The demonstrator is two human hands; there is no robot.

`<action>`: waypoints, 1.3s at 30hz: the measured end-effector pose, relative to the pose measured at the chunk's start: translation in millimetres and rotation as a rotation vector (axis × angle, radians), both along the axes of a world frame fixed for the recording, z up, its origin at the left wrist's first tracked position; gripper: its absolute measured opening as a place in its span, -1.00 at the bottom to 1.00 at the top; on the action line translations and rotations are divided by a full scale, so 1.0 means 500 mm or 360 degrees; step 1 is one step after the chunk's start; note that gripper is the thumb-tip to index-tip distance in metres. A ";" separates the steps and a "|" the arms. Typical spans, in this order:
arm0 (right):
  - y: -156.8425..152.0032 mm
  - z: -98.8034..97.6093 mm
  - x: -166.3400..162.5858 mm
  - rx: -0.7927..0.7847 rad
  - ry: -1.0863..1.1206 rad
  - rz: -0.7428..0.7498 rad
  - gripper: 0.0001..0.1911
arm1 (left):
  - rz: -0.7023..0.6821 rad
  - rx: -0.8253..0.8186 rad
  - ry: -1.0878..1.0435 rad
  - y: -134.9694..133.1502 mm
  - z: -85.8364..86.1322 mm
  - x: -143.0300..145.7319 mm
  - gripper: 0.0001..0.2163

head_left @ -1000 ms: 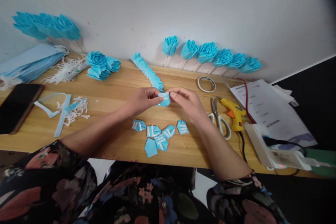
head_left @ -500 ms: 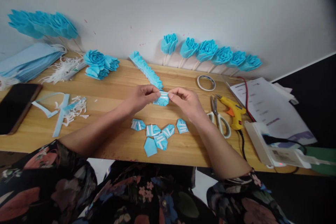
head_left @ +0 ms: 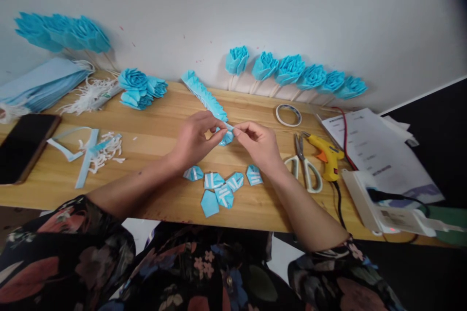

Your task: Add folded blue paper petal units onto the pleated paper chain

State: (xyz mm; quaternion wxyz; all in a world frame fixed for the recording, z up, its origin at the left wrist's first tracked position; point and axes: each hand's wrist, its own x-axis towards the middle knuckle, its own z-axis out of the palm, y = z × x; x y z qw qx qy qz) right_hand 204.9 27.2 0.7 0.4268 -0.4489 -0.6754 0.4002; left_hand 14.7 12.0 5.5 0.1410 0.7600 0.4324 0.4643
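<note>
Between my two hands is a small folded blue petal (head_left: 225,138) with a white strip along its top edge. My left hand (head_left: 199,138) pinches its left side between thumb and fingers, partly covering it. At its right corner my right hand (head_left: 257,143) has thumb and fingertips pressed together. Just beyond the fingers a row of overlapping blue folded petals (head_left: 204,97) runs back toward the wall. Nearer my body lie several folded blue petals with white strips (head_left: 224,196), and one plain blue pentagon petal (head_left: 209,203).
White-handled scissors (head_left: 312,177), a yellow glue gun (head_left: 329,155), a tape roll (head_left: 288,114) and a power strip (head_left: 365,204) lie to the right. Blue flowers on sticks (head_left: 290,69) lean on the wall. At left are a phone (head_left: 25,148), face masks (head_left: 47,85) and offcuts (head_left: 87,155).
My left hand has turned over the petal, its fingers rising and shifting slightly inward, so less of the petal shows. My right hand keeps its pinch almost in place.
</note>
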 end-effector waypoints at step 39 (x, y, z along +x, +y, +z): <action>-0.007 0.006 -0.003 0.0151 -0.0074 0.0006 -0.87 | 0.0033 -0.0437 -0.0441 0.012 0.000 -0.003 -0.85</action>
